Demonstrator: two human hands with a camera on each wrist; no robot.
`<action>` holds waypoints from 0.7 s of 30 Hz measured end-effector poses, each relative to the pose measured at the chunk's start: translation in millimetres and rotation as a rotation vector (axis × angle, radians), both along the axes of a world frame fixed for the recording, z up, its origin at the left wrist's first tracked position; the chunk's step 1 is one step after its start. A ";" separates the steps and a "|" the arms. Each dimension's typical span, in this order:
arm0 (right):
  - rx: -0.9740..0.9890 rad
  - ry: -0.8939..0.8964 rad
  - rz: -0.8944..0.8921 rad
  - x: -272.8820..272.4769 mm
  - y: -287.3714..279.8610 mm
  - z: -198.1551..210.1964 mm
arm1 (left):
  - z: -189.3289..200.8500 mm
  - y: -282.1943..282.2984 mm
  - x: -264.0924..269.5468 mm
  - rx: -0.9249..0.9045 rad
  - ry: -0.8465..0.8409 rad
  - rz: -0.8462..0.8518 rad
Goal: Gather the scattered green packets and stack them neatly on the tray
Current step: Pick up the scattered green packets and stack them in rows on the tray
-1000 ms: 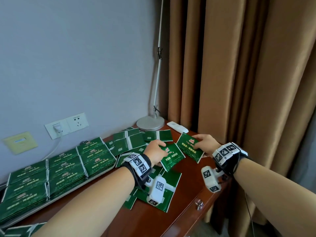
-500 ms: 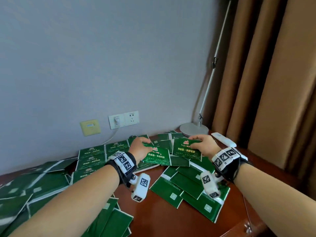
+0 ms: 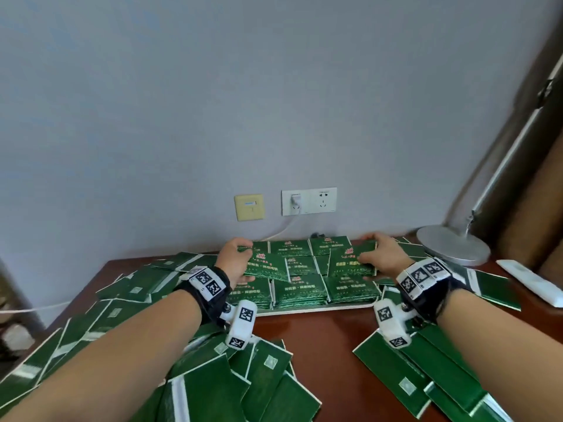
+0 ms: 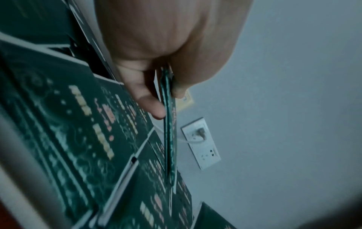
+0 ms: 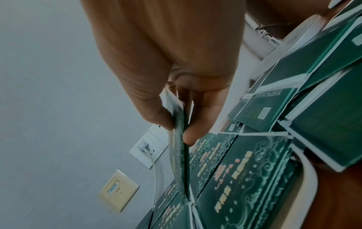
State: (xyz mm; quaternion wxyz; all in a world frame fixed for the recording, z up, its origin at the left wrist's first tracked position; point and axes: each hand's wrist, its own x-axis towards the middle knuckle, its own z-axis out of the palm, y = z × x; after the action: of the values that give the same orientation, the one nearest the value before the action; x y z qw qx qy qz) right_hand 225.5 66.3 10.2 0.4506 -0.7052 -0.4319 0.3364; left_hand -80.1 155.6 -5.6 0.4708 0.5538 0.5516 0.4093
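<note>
**Worktop and its load**

The reddish-brown worktop (image 3: 320,336) carried a white tray (image 3: 320,308) at 12 o'clock. Loose green packets (image 3: 259,379) lay at 7 and 4 o'clock. A round lamp base (image 3: 451,243) sat at 2 o'clock, a white remote (image 3: 531,283) beside it.
</note>
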 end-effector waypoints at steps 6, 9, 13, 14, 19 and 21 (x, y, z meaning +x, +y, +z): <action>-0.052 -0.031 -0.036 4.9 38.6 -6.1 | -6.9 39.0 -30.8 -0.041 -0.028 0.081; -0.063 -0.018 -0.058 16.5 54.3 -16.8 | -13.5 52.5 -35.6 -0.050 -0.024 0.100; -0.072 -0.014 -0.087 30.4 71.1 -29.4 | -20.3 60.8 -32.3 -0.054 -0.013 0.108; -0.068 -0.016 -0.086 31.9 75.1 -32.1 | -22.3 63.0 -32.4 -0.047 0.007 0.110; -0.097 -0.144 -0.050 37.6 82.0 -37.5 | -31.4 70.4 -28.6 0.036 0.288 -0.007; -0.118 -0.240 -0.013 35.7 82.4 -38.1 | -32.0 71.3 -27.7 0.038 0.411 -0.060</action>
State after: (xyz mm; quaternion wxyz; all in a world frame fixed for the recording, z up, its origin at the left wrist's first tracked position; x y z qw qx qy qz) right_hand 261.2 148.7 -27.9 0.3554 -0.7685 -0.4576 0.2715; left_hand -107.8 226.9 -37.6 0.3499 0.6505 0.6114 0.2839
